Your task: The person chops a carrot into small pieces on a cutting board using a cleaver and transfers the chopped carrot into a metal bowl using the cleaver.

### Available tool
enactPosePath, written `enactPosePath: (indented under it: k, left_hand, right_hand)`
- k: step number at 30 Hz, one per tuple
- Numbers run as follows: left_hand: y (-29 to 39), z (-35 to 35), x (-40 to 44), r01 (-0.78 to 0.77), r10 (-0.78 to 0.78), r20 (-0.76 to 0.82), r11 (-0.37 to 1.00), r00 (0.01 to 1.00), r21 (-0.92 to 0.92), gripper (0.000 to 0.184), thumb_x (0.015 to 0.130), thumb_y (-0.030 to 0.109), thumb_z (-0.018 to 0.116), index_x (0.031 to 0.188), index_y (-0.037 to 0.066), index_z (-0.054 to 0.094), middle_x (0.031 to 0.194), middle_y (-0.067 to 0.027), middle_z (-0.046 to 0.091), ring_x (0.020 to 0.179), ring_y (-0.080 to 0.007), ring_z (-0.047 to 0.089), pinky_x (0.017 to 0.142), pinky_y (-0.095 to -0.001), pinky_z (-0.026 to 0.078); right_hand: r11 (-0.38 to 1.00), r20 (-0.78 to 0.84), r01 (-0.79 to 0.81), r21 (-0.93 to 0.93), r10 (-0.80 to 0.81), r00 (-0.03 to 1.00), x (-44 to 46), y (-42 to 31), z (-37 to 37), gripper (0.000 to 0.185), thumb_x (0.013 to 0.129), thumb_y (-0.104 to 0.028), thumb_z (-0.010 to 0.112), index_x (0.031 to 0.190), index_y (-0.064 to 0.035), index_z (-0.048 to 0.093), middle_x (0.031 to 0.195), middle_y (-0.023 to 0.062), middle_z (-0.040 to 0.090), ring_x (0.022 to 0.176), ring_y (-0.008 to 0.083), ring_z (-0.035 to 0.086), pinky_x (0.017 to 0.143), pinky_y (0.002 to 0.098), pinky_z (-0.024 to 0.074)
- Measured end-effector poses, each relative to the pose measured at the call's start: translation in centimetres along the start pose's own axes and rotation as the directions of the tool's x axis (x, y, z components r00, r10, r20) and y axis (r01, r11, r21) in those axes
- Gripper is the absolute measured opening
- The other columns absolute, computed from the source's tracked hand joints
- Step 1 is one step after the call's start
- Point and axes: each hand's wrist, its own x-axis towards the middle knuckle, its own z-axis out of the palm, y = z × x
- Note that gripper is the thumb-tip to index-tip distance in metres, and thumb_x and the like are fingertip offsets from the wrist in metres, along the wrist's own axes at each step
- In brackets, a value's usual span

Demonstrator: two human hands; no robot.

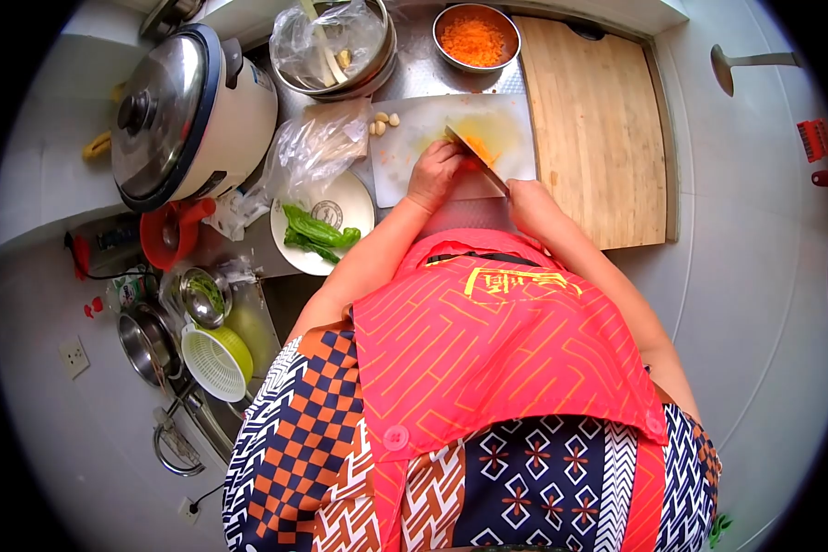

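Pale kitchen walls enclose a metal surface (412,72) with its left end crowded by a large lidded cooker (244,115); toward the viewer from it are a red plastic container (164,241) and a white-and-green colander (213,365). Next comes a white plate (356,204) bearing green peppers (319,230), near the left forearm, with a clear plastic bag (317,147) at its far rim. Behind the bag stands a steel bowl (386,57) with more plastic in it. Garlic cloves (380,123) sit at the left edge of a white cutting board (394,173), hemming in that side.

On this board the left hand (436,173) rests with fingers curled down close beside the blade; I cannot tell whether they pinch anything. Orange shreds (481,145) lie just past its fingertips, by the far side of the knife (483,161), which slants across the board. The right hand (534,207) is wrapped round the handle at the near edge. Beyond the board, a metal bowl (440,26) holds shredded carrot (472,42). Rightward, a wooden board (603,129) spreads broad and flat up to a ledge, and a ladle (723,74) hangs on the wall.
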Motion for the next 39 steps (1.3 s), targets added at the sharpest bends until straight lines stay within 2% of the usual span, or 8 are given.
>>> enactPosePath:
  k: [7,13,19,25,28,34,39]
  left_hand:
    - [-0.3,0.3,-0.2,0.007,-0.007,0.022,1.0,1.0,0.017,0.017,0.072,0.004,0.064,0.087,0.01,0.07,0.097,-0.0055,0.066,0.096,-0.0251,0.06,0.084,-0.0341,0.05]
    - [-0.5,-0.2,-0.2,0.053,-0.05,0.044,0.995,0.998,-0.079,0.02,0.072,0.004,0.064,0.09,0.011,0.07,0.099,-0.0049,0.067,0.095,-0.0255,0.061,0.083,-0.0342,0.05]
    - [-0.6,-0.1,-0.1,-0.016,0.014,0.056,0.999,0.998,0.042,0.02,0.073,0.004,0.062,0.09,0.011,0.07,0.1,-0.0047,0.067,0.095,-0.0248,0.061,0.084,-0.0336,0.05]
    - [-0.6,-0.1,-0.3,-0.013,0.01,0.065,0.999,0.998,0.04,0.021,0.073,0.005,0.062,0.091,0.012,0.07,0.101,-0.0041,0.067,0.097,-0.0248,0.061,0.085,-0.0331,0.05]
    - [-0.4,-0.3,-0.1,-0.017,0.017,0.05,1.0,0.999,0.016,0.02,0.073,0.003,0.057,0.089,0.008,0.068,0.1,-0.0057,0.067,0.097,-0.0251,0.06,0.084,-0.0332,0.051]
    - [-0.4,-0.2,-0.3,-0.026,0.026,0.018,0.999,1.0,0.025,0.02,0.072,0.003,0.057,0.089,0.006,0.067,0.097,-0.0071,0.065,0.096,-0.0258,0.06,0.084,-0.0336,0.05]
    - [-0.8,-0.1,-0.6,-0.013,0.012,0.049,1.0,0.999,0.016,0.021,0.075,0.003,0.058,0.094,0.007,0.067,0.102,-0.0065,0.066,0.1,-0.0261,0.06,0.086,-0.0324,0.05]
  right_hand:
    - [0.999,-0.04,0.002,0.037,-0.001,0.999,0.5,0.8,0.7,0.017,0.076,0.0,0.049,0.083,0.0043,0.064,0.083,0.0298,0.063,0.081,0.0438,0.063,0.075,0.0488,0.0511]
    - [1.0,-0.04,-0.005,0.028,0.006,0.999,0.3,0.5,0.3,0.018,0.076,-0.001,0.049,0.084,0.0033,0.065,0.084,0.0295,0.063,0.083,0.0436,0.063,0.076,0.0486,0.051]
    - [1.0,-0.038,-0.004,0.02,0.005,0.999,0.4,0.6,0.4,0.019,0.077,-0.002,0.049,0.085,0.0031,0.065,0.085,0.029,0.064,0.085,0.0431,0.063,0.078,0.0486,0.0506]
    - [1.0,-0.058,0.01,0.027,-0.009,0.998,0.1,0.1,0.2,0.018,0.077,-0.002,0.049,0.084,0.0038,0.065,0.083,0.0298,0.063,0.084,0.0437,0.063,0.077,0.0489,0.0506]
    - [0.998,-0.065,0.037,0.057,-0.033,0.997,-0.3,0.3,0.2,0.018,0.077,-0.002,0.049,0.084,0.0047,0.064,0.082,0.0307,0.062,0.082,0.0442,0.063,0.076,0.0493,0.0507]
    - [0.997,-0.031,0.014,0.079,-0.011,0.999,-1.9,-0.5,-1.1,0.018,0.079,-0.004,0.049,0.083,0.0058,0.063,0.08,0.0307,0.062,0.079,0.0449,0.063,0.074,0.0496,0.0504]
    - [0.994,-0.023,0.003,0.11,-0.001,1.0,-2.5,-0.7,-1.7,0.018,0.08,-0.004,0.049,0.083,0.0051,0.064,0.081,0.0307,0.062,0.079,0.0449,0.062,0.073,0.0494,0.0504]
